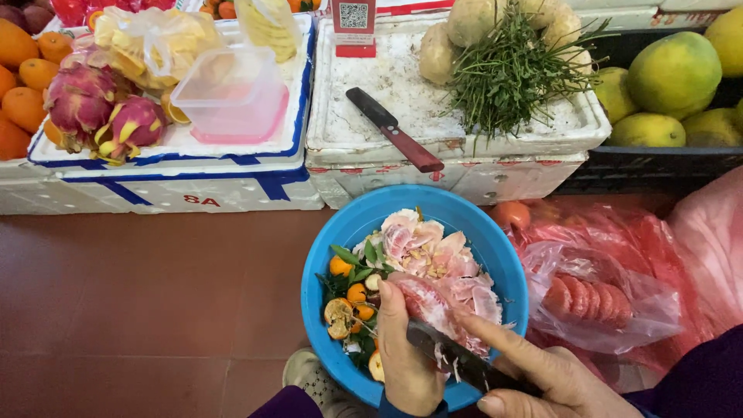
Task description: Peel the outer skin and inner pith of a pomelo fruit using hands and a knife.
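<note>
My left hand (pixel 406 352) holds a pink, peeled pomelo piece (pixel 429 302) over a blue plastic bowl (pixel 495 248). My right hand (pixel 549 379) grips a dark knife (pixel 457 358), and its blade lies against the fruit's lower side. The bowl holds pink and white pomelo peel scraps (pixel 426 248), green leaves and small orange fruit bits (pixel 348 298). A clear plastic bag with peeled pink segments (pixel 588 298) lies just right of the bowl.
White foam boxes stand ahead: one (pixel 464 166) carries a red-handled knife (pixel 395 130), herbs and pale round fruit; another (pixel 178 174) carries dragon fruit (pixel 104 108) and a pink-lidded tub (pixel 232 97). Green pomelos (pixel 673 77) sit far right, oranges (pixel 23 85) far left.
</note>
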